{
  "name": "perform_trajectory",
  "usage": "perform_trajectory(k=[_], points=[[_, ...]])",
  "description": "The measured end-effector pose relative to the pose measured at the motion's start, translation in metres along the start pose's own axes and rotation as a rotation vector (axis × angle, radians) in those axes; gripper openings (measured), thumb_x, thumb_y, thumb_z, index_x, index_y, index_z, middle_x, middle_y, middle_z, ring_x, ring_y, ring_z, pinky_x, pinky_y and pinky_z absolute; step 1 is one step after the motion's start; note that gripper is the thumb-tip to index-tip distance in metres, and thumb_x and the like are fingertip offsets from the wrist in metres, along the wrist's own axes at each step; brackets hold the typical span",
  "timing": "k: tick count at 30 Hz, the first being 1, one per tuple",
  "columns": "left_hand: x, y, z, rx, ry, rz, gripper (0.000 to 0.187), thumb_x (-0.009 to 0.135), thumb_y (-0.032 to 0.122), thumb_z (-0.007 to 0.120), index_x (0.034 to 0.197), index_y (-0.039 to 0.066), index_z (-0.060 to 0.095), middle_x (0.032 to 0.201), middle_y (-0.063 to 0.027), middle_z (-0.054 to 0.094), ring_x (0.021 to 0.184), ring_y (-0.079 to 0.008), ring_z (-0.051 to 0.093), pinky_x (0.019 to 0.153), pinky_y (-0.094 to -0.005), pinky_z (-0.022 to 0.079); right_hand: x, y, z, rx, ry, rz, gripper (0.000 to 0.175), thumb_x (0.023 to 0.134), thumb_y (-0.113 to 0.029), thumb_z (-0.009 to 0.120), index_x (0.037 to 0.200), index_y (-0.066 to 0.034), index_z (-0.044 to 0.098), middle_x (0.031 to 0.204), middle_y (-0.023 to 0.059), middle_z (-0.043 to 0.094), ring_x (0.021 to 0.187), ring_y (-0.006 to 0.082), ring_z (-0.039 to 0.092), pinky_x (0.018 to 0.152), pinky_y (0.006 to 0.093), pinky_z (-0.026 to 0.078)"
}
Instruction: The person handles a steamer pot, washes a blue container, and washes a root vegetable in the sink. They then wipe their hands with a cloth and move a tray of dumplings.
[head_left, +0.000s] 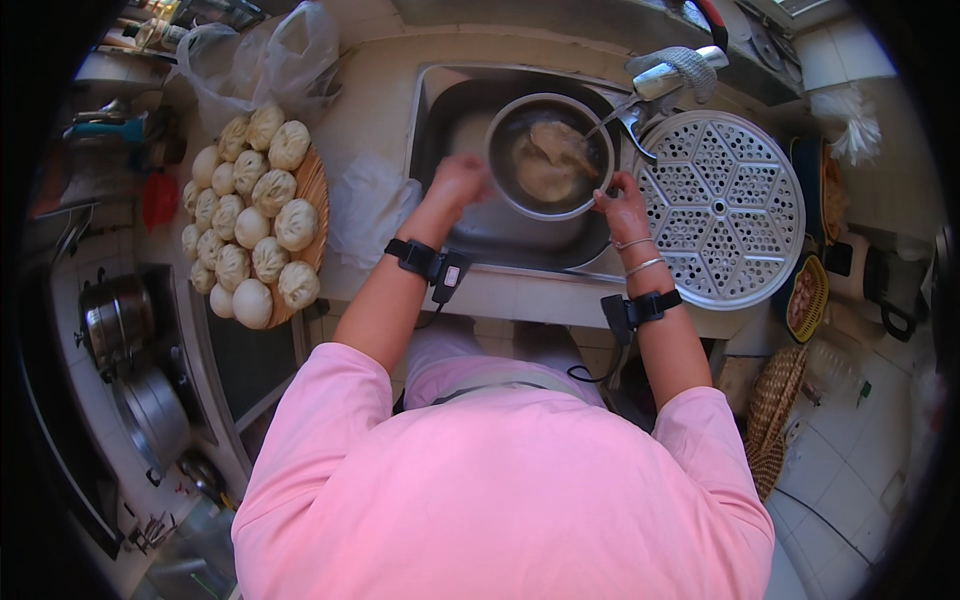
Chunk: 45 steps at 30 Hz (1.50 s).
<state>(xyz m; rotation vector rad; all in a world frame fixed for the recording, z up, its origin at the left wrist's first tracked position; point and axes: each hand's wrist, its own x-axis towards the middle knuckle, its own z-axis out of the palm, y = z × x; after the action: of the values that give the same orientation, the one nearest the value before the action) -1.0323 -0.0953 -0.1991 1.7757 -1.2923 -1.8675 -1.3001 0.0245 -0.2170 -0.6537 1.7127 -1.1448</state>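
Note:
A round stainless steel bowl (501, 176) is over the sink basin (450, 142). Inside it, soft pale-brown pieces (553, 161) sit in liquid; what they are I cannot tell. My right hand (624, 208) pinches the bowl's lower right rim between thumb and fingers. Close to the left rim is my left hand (461, 180), blurred, its fingers curled; contact with the bowl is unclear. Over the bowl's upper right side reaches a thin spout or water stream from the metal faucet (660, 81), which has a grey mesh cloth (694, 73) draped on it.
Right of the sink lies a perforated aluminium steamer plate (718, 247). Many pleated and smooth buns (253, 227) cover a round wooden board (309, 196) at left. Plastic bags (259, 64) lie behind it, and crumpled clear plastic (371, 210) lies beside the basin. A yellow basket (814, 300) stands far right.

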Motion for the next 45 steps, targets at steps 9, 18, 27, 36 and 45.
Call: perform_trajectory(k=[9, 18, 27, 36, 45], points=[[-0.014, -0.003, -0.032, 0.029, 0.163, 0.215, 0.009, 0.087, -0.001, 0.064, 0.095, -0.003, 0.066, 0.079, -0.0107, 0.067, 0.060, -0.0180, 0.068, 0.048, -0.0302, 0.050, 0.004, 0.001, 0.032, -0.090, 0.015, -0.133, 0.026, 0.080, 0.003, 0.072, 0.102, -0.0005, 0.059, 0.098, 0.0113, 0.061, 0.080, 0.0214, 0.066, 0.068, 0.0332, 0.059], [-0.031, -0.001, -0.059, 0.025, 0.194, 0.218, 0.003, 0.093, 0.007, 0.064, 0.094, 0.007, 0.062, 0.079, -0.0036, 0.067, 0.063, -0.0136, 0.069, 0.050, -0.0242, 0.045, 0.013, -0.001, 0.057, -0.148, -0.003, -0.158, 0.028, 0.076, 0.000, 0.075, 0.100, -0.0008, 0.061, 0.107, 0.0151, 0.059, 0.093, 0.0268, 0.066, 0.072, 0.0349, 0.062], [-0.029, -0.008, -0.075, 0.003, 0.299, 0.292, 0.003, 0.092, 0.004, 0.064, 0.091, 0.005, 0.062, 0.080, -0.0043, 0.066, 0.063, -0.0134, 0.068, 0.049, -0.0245, 0.043, 0.021, -0.009, 0.075, -0.323, 0.010, -0.297, 0.033, 0.072, -0.007, 0.078, 0.100, -0.0047, 0.061, 0.104, 0.0169, 0.061, 0.103, 0.0361, 0.060, 0.091, 0.0421, 0.049], [-0.021, -0.016, -0.087, 0.028, 0.371, 0.352, 0.003, 0.091, 0.002, 0.064, 0.091, 0.004, 0.062, 0.082, -0.0043, 0.065, 0.063, -0.0130, 0.068, 0.048, -0.0242, 0.044, 0.020, -0.035, 0.087, -0.473, 0.032, -0.442, 0.032, 0.072, -0.008, 0.078, 0.099, -0.0053, 0.061, 0.104, 0.0165, 0.062, 0.104, 0.0369, 0.059, 0.093, 0.0419, 0.047], [-0.019, -0.017, -0.096, -0.055, 0.199, 0.307, 0.008, 0.091, 0.009, 0.067, 0.096, 0.009, 0.061, 0.078, -0.0014, 0.065, 0.061, -0.0109, 0.065, 0.049, -0.0221, 0.040, 0.022, -0.026, 0.081, -0.229, -0.110, -0.072, 0.028, 0.081, 0.000, 0.071, 0.107, -0.0024, 0.060, 0.102, 0.0054, 0.062, 0.097, 0.0181, 0.060, 0.087, 0.0334, 0.050]])
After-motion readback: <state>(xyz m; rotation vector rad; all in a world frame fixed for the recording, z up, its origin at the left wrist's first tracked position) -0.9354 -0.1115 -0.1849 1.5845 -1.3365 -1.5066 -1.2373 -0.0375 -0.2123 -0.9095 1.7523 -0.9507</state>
